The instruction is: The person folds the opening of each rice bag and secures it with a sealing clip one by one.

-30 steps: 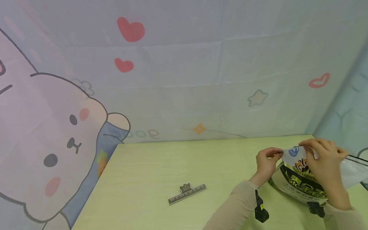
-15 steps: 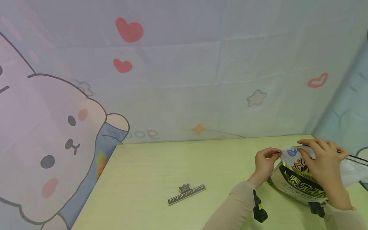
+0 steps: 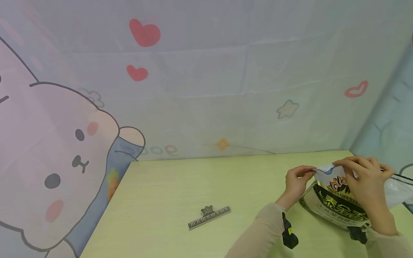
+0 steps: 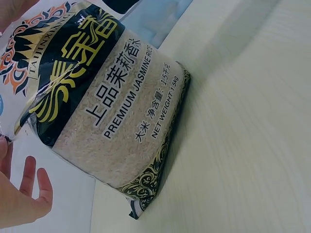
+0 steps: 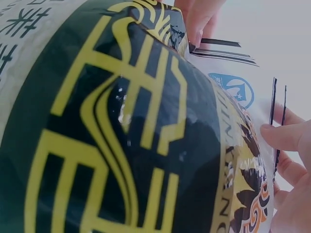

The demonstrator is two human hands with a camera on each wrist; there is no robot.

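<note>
- At the far left, a cartoon rabbit (image 3: 67, 154) is printed on the cloth (image 3: 206, 79) hanging behind the desk (image 3: 155, 193)
- Right of it, around the middle of the desk, a clip (image 3: 209, 217) with a piano-key pattern lies slightly slanted, well apart from both hands
- Further right, the left hand (image 3: 296, 183) pinches the top left corner of the rice bag (image 3: 340, 204) between thumb and index, these fingers closed on the plastic and the others loosely spread
- The rice bag sits tilted at the right of the desk, printed front to the near side, its top edge raised between the hands
- At the far right, the right hand (image 3: 369, 186) grips that top edge, thumb in front, other fingers bent over the far side
</note>
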